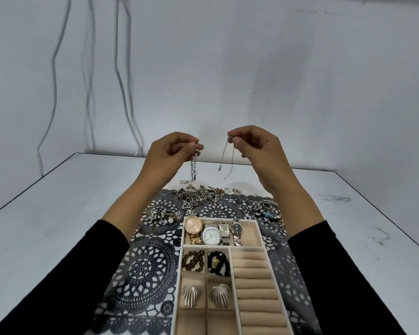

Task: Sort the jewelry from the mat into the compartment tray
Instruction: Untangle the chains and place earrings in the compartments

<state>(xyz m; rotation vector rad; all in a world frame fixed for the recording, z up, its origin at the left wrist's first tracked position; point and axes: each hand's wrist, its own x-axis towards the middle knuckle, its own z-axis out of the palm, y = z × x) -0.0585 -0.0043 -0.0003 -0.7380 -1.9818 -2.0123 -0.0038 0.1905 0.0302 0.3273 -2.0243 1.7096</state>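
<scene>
Above the far edge of the mat (143,267), you've got both hands raised. Your left hand (172,153) pinches a chunky link chain (193,165) and your right hand (254,148) pinches a thin chain (229,160). Both chains dangle free, well apart, and neither is in the tray (180,274) yet.

Done so far, approx. a third by my guess:
- 4 watches (212,234) in the far wide compartment
- 2 bead bracelets (193,261), 1 per small compartment
- 2 fan-shaped earrings (190,294), 1 per compartment below those

Left to do:
- the ring rolls (254,284) on the right side hold nothing
- the 2 nearest small compartments (191,322) look bare (partly cut off by the frame edge)
- a tangled pile of chains (198,193) at the mat's far edge
- pearl pieces (160,215) on the left of the mat
- a beaded cluster w/ a turquoise stone (267,212) and several loose rings (279,229) on the right

The 2 chains in hand need compartments next, prob. the bare near ones.
</scene>
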